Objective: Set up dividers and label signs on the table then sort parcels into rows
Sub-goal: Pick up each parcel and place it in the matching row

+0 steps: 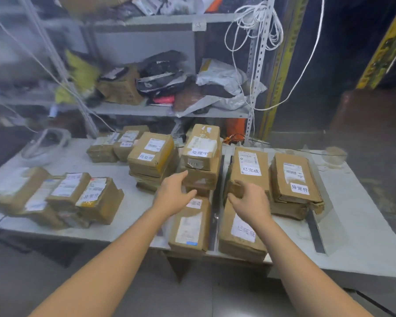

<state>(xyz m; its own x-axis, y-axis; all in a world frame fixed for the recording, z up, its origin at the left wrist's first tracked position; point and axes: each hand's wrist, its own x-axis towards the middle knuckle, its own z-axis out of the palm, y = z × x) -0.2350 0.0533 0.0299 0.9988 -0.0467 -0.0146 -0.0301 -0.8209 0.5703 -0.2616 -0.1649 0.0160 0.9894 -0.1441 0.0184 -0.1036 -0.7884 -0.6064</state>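
A loose cluster of brown cardboard parcels [55, 197] lies at the left of the white worktop [135, 202]. Farther in stand two parcel stacks — the 待处理 stack [150, 154], then the 处理中 stack [201, 156], each named by its white sign. The left hand [174, 195] is released, fingers straight, tips at the second stack; contact I cannot tell. A dark divider strip [214, 229] runs between rows. The right hand [249, 202] grasps the near corner of a brown parcel [234, 189] before the 已完成 stack [249, 161] — the 异常件 stack [295, 177] stands rightmost.
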